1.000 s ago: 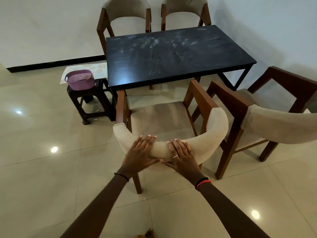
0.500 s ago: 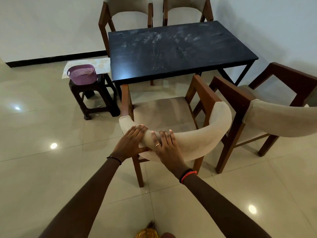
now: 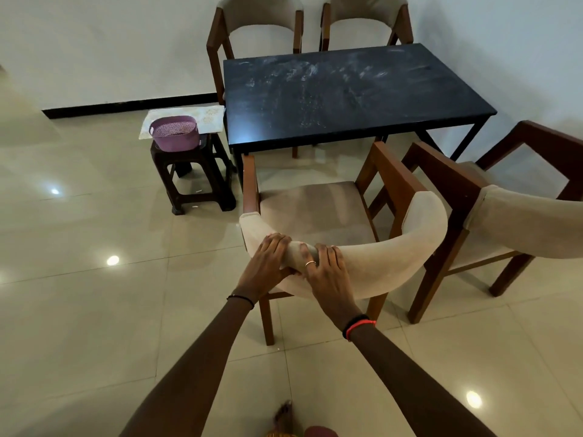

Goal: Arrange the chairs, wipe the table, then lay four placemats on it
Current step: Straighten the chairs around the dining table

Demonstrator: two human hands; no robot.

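Near chair [image 3: 315,209] has only a thin gap ahead before the black table [image 3: 347,99]. Second chair [image 3: 441,175] crowds its right side; dark stool [image 3: 186,156] with purple basket [image 3: 175,134] stands front-left. Floor [image 3: 79,310] on the left gives plenty of room.

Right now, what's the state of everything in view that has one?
Left hand: fingers curled over the near chair's backrest, gripping it.
Right hand: grips the same backrest.
Near chair: upright, facing the table, seat not under it.
Right chair: upright, pulled out, angled.
Far-left chair: upright, against the table.
Far-right chair: same.
Table: smeared white, no mats on it.
Basket: upright on the stool.
Placemat: flat, partly behind the basket.
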